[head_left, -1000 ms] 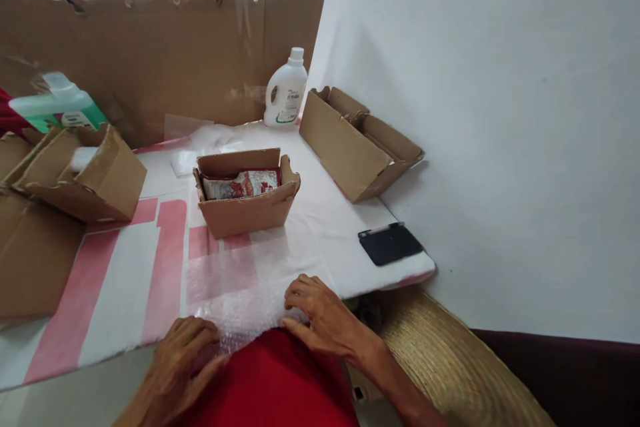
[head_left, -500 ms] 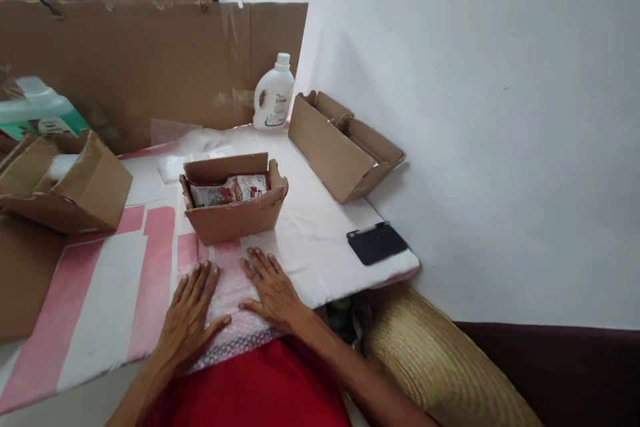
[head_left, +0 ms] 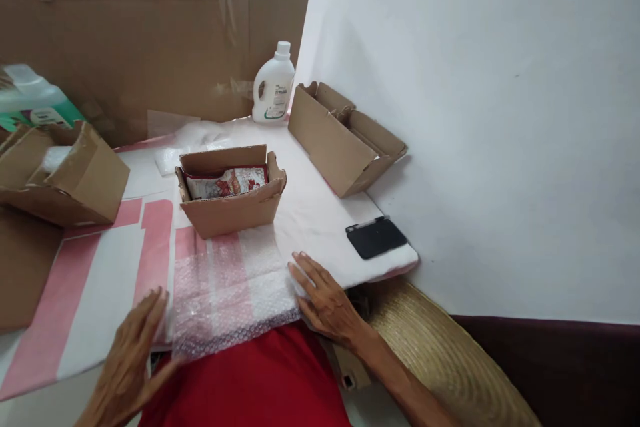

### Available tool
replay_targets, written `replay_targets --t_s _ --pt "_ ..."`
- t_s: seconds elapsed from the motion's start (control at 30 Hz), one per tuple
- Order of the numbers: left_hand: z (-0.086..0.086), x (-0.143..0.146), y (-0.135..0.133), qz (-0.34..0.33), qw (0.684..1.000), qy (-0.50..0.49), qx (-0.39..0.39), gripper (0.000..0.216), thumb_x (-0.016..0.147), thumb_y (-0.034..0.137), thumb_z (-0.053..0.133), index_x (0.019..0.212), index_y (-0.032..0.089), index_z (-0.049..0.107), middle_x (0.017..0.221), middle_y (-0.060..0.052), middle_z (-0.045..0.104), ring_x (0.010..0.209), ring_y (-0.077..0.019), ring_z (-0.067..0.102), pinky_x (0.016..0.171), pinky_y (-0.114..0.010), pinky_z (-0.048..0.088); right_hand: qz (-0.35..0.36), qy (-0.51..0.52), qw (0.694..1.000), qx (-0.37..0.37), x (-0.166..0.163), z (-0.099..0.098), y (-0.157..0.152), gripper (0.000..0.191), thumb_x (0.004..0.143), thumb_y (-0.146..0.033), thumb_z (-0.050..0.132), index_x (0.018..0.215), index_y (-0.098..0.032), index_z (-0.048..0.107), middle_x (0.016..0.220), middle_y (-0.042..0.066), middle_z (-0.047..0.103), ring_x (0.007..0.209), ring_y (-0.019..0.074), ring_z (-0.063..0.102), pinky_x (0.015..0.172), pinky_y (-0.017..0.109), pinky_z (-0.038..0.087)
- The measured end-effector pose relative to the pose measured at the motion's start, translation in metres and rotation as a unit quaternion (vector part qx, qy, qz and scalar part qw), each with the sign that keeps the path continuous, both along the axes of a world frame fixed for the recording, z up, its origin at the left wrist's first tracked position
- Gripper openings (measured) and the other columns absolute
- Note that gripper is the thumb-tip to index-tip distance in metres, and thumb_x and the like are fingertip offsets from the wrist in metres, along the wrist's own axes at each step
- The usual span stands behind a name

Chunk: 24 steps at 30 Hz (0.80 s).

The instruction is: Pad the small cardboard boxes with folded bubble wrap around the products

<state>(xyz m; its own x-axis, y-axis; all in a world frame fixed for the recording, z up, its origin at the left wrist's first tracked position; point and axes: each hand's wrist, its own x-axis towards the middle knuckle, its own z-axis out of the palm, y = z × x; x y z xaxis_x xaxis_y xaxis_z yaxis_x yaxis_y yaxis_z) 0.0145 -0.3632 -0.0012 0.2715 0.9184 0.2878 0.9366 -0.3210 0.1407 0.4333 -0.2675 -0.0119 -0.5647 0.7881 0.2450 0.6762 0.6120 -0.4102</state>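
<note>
Your hands have parted since half a second ago: then both lay side by side, flat on the middle of the bubble wrap sheet (head_left: 233, 293); now each sits at an edge. My reading: the sheet has been smoothed outward and lies flat, ready to take something.

Left hand (head_left: 127, 360): at 9 o'clock of the sheet, fingers spread and open, holding nothing; fingertips at or just off its left edge, contact uncertain.

Right hand (head_left: 323, 297): at 3 o'clock of the sheet, palm down, fingers extended, pressing the right edge against the worktop (head_left: 100, 280). No closed grip on either side.

Sheet position: near edge of the worktop, directly before you, its near margin hanging slightly over your red garment (head_left: 260, 380). The open carton (head_left: 230, 203) stands at its 12 o'clock, touching or just beside the far edge; a printed packet (head_left: 227, 181) lies inside.

Orientation: the sheet looks close to square, long axis if anything running 9 to 3, sides roughly parallel to the worktop's near edge, skewed a little clockwise.

Also noted: black phone (head_left: 376, 237) toward 2 o'clock, well apart.
</note>
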Motion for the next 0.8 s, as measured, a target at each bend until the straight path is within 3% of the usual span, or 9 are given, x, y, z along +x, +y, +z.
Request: replay_targets --t_s 0.1,0.23,0.33,0.47,0.53,0.63,0.7,0.8 --pt "-0.001 0.011 -0.007 -0.105 0.993 0.059 0.01 0.085 0.082 0.045 0.065 0.157 0.019 0.033 0.161 -0.015 0.039 0.147 -0.0341 0.038 0.121 -0.044 0.03 0.114 -0.029 0.993 -0.023 0.003 0.001 -0.008 0.079 0.087 -0.032 0.063 0.159 -0.02 0.033 0.167 0.01 0.025 0.154 0.0333 0.022 0.123 0.053 0.029" --pt "-0.015 0.025 0.007 -0.126 0.988 0.083 0.022 0.079 0.083 0.01 0.048 0.158 0.021 0.03 0.158 -0.011 0.045 0.148 -0.0279 0.038 0.121 -0.042 0.03 0.156 -0.069 0.985 0.031 -0.008 -0.022 0.001 0.071 0.087 -0.012 0.05 0.156 -0.011 0.036 0.162 0.013 0.037 0.154 0.0295 0.022 0.122 0.05 0.032" --pt "-0.022 0.025 0.015 -0.149 0.987 0.042 0.036 0.073 0.088 0.013 0.048 0.158 0.026 0.031 0.152 -0.008 0.053 0.144 -0.025 0.045 0.116 -0.039 0.039 0.16 -0.051 0.984 0.061 -0.012 -0.034 0.006 0.063 0.087 -0.005 0.044 0.149 -0.007 0.046 0.155 0.014 0.048 0.152 0.0278 0.028 0.119 0.049 0.038" --pt "-0.022 0.019 0.016 -0.147 0.984 -0.096 0.013 0.054 0.095 0.036 0.051 0.148 0.029 0.049 0.147 -0.008 0.058 0.136 -0.0256 0.054 0.108 -0.037 0.05 0.15 0.028 0.988 0.032 -0.012 -0.03 0.002 0.047 0.09 -0.013 0.049 0.135 -0.012 0.06 0.142 0.015 0.061 0.141 0.0283 0.045 0.111 0.05 0.045" --pt "-0.019 0.019 0.018 -0.114 0.979 -0.169 -0.012 0.043 0.095 0.038 0.054 0.137 0.033 0.061 0.139 -0.006 0.065 0.13 -0.0238 0.06 0.105 -0.035 0.053 0.123 0.099 0.987 0.013 -0.016 -0.024 0.001 0.035 0.094 -0.014 0.05 0.124 -0.016 0.067 0.128 0.013 0.07 0.128 0.0259 0.056 0.104 0.046 0.049" --pt "-0.009 0.025 0.027 -0.03 0.961 -0.268 -0.061 0.027 0.094 0.039 0.057 0.115 0.032 0.074 0.118 -0.002 0.076 0.112 -0.0207 0.07 0.095 -0.031 0.058 0.022 0.191 0.981 -0.034 -0.03 -0.014 0.007 0.021 0.101 -0.025 0.052 0.096 -0.019 0.071 0.095 0.007 0.075 0.096 0.0214 0.065 0.088 0.038 0.052" --pt "-0.002 0.032 0.036 0.07 0.941 -0.316 -0.097 0.03 0.091 0.049 0.059 0.101 0.026 0.076 0.098 -0.001 0.078 0.09 -0.0197 0.074 0.079 -0.028 0.061 -0.059 0.21 0.974 -0.067 -0.043 -0.01 0.015 0.032 0.103 -0.034 0.052 0.078 -0.02 0.066 0.076 0.003 0.068 0.077 0.0186 0.061 0.076 0.032 0.049" --pt "0.004 0.043 0.048 0.194 0.916 -0.339 -0.094 0.041 0.085 0.062 0.061 0.086 0.023 0.073 0.071 0.002 0.071 0.061 -0.0166 0.065 0.057 -0.026 0.054 -0.151 0.194 0.967 -0.07 -0.06 -0.009 0.027 0.04 0.103 -0.039 0.051 0.068 -0.021 0.059 0.068 0.001 0.061 0.068 0.0166 0.057 0.066 0.028 0.043"
